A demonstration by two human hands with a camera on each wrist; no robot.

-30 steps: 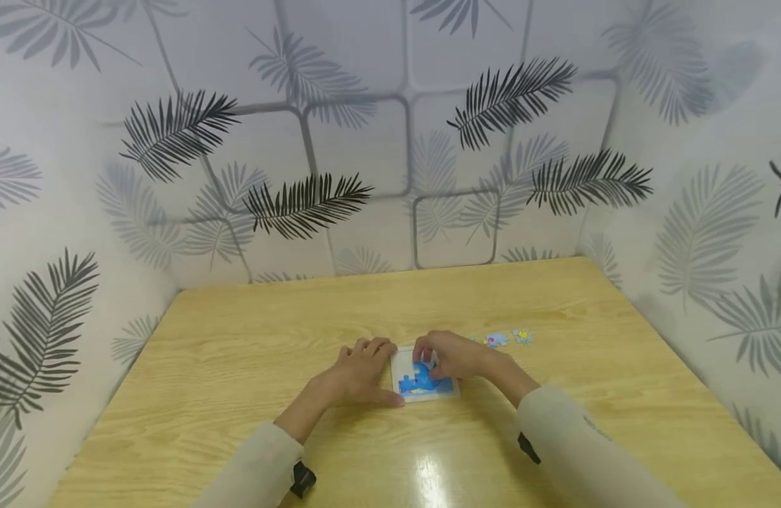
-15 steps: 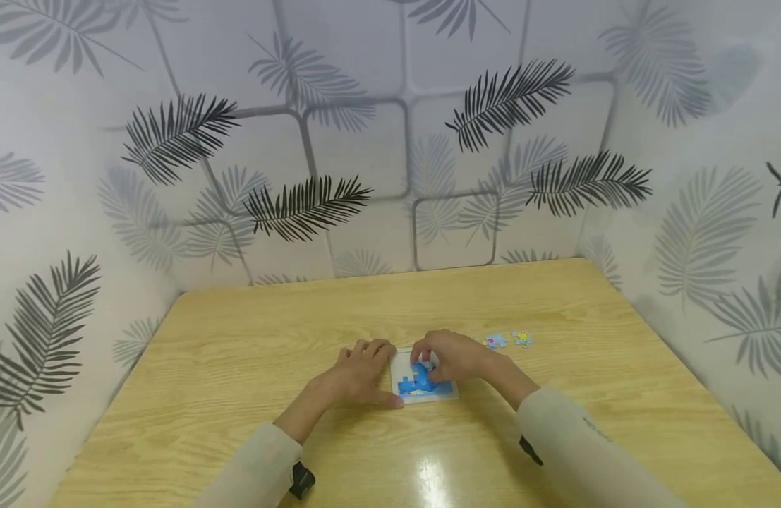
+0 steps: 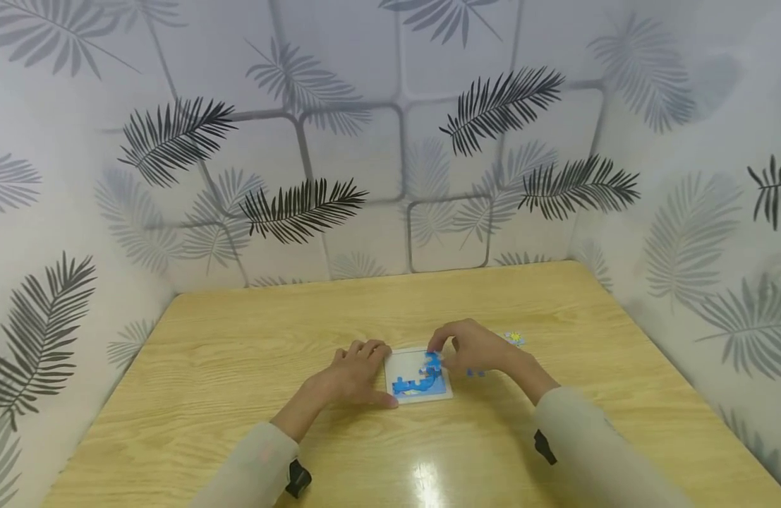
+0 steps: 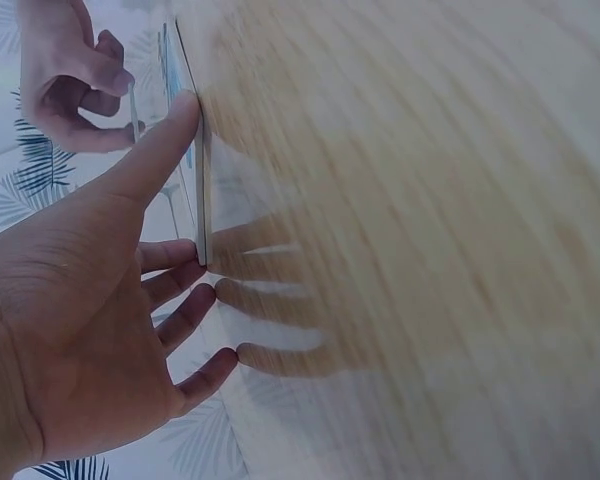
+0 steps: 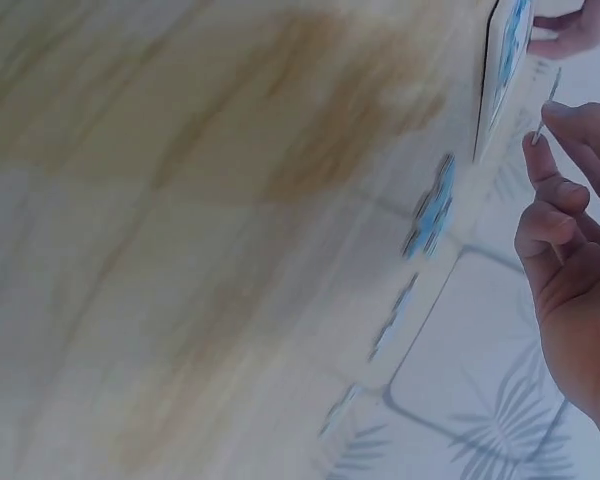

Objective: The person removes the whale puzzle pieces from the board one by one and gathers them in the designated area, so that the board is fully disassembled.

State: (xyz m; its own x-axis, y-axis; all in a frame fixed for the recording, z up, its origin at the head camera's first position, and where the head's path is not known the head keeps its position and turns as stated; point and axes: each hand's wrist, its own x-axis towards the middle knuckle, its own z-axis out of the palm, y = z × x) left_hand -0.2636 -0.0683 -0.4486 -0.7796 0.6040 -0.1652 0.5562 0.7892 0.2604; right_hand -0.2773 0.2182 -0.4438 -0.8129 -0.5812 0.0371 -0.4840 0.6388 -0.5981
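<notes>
The puzzle tray (image 3: 419, 381) lies on the desk (image 3: 238, 367). The left hand (image 3: 355, 374), fingers relaxed, steadies its edge; the right hand (image 3: 475, 347) pinches a small piece (image 5: 546, 100) above it. A tilted piece may jam, I think.

Puzzle board (image 3: 418, 375) as the middle of the table (image 3: 238, 367)

The board lies flat on the table. The left hand (image 3: 355, 377) rests at the left edge of the board, the right hand (image 3: 475, 351) at its far right corner. Loose pieces (image 3: 514, 339) lie on the table to the right of the board, behind the right hand.
</notes>
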